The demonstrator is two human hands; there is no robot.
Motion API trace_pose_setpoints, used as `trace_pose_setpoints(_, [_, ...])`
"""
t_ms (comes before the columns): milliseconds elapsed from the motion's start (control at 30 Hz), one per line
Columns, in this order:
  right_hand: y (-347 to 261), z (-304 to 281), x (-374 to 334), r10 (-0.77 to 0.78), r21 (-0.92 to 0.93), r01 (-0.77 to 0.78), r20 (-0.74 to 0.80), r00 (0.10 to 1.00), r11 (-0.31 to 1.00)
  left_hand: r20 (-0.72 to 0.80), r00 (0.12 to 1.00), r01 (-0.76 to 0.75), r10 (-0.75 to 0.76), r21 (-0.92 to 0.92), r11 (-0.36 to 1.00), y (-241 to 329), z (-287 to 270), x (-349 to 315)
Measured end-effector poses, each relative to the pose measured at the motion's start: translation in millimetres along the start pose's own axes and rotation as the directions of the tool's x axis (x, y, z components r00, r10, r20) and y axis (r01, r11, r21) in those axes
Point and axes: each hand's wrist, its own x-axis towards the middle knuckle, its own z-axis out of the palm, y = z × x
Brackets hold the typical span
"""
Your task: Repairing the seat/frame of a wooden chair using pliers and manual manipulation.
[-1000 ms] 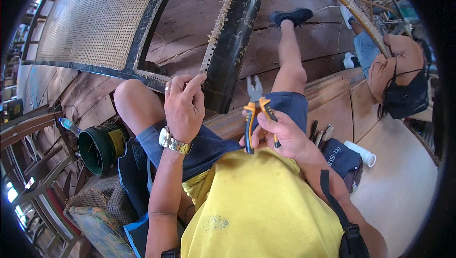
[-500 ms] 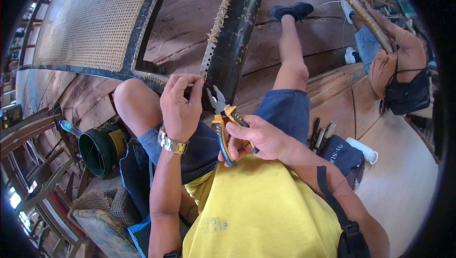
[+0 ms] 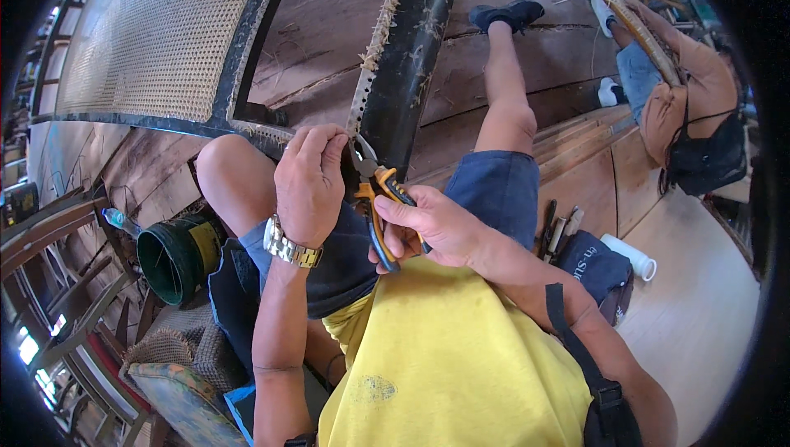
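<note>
In my right hand (image 3: 428, 221) is a pair of pliers (image 3: 382, 176) with orange and black handles, my fingers wrapped round the grips. The jaws point up and away, at the near end of a dark wooden frame rail (image 3: 403, 77). Along the rail's left edge runs a pale strip with a row of small holes (image 3: 359, 101), beside my left fingertips. My left hand (image 3: 309, 188), with a metal watch (image 3: 292, 248) on its wrist, is closed in a pinch just left of the jaws. What its fingers hold is hidden.
Woven cane (image 3: 156, 44) fills the frame's left panel. Frayed cane ends (image 3: 385, 23) stick up along the rail. A dark green bucket (image 3: 169, 262) stands at left. Hand tools (image 3: 562, 229), a dark bag (image 3: 588, 262) and a white bottle (image 3: 629, 258) lie at right. Another person (image 3: 699, 101) sits far right.
The pliers have moved up and left, closer to the rail's end and my left fingers. Their jaws and handles have drawn nearer together. My left fingers have curled in more.
</note>
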Motion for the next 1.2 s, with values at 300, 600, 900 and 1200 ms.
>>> trace_pose_setpoints(300, [-1, 18, -8, -0.098, 0.07, 0.112, -0.181, 0.979, 0.991, -0.064, 0.991, 0.108, -0.12, -0.17, 0.98, -1, -2, -8])
trace_pose_setpoints(600, [-23, 19, -53, -0.596, -0.576, 0.489, 0.003, 0.803, 0.655, -0.132, 0.985, 0.081, -0.108, -0.195, 0.978, -13, 1, -14])
trace_pose_setpoints(900, [-41, -93, -130, -0.741, -0.708, 0.265, -0.532, 0.41, 0.655, -0.082, 0.996, -0.029, 0.024, -0.062, 0.998, -1, 6, -4])
trace_pose_setpoints(1200, [4, -48, -91, -0.266, 0.004, 0.273, -0.211, 0.941, 0.962, -0.043, 0.999, 0.03, -0.021, 0.217, 0.976, 17, 11, 9])
